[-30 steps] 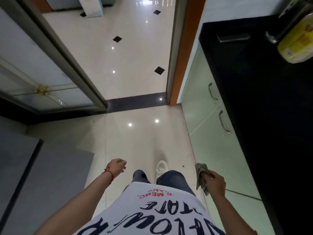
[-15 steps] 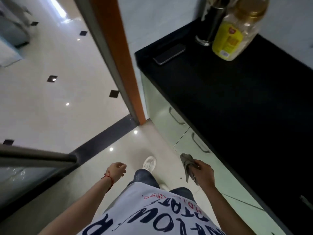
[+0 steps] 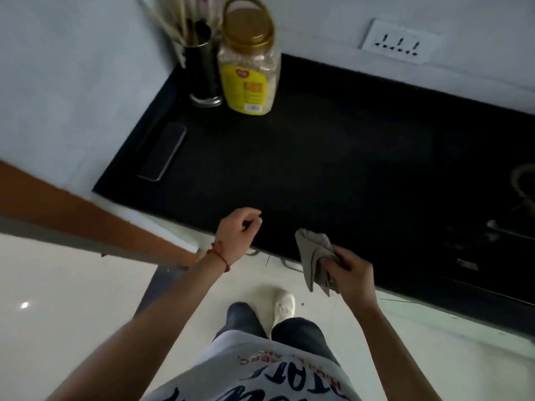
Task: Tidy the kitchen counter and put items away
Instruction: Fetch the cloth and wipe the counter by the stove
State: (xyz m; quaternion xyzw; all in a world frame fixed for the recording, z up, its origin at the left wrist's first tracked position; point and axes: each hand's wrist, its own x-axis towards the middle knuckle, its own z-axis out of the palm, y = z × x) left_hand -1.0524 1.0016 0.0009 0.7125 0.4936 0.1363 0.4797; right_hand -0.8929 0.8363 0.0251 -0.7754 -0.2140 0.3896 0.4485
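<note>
I face a black kitchen counter. My right hand grips a folded grey cloth at the counter's front edge. My left hand hovers over the same edge with loosely curled fingers and holds nothing. At the back left stands a clear jar with a gold lid and yellow label. Beside it is a steel holder full of utensils. A dark phone lies flat near the counter's left end.
A stove takes up the right end of the counter. A white socket plate is on the wall behind. Pale cabinet fronts run below the counter, and an orange door frame stands at the left.
The view has swung from the doorway and floor round to the counter. Both hands have risen to the counter's front edge, the right one still gripping the cloth.
</note>
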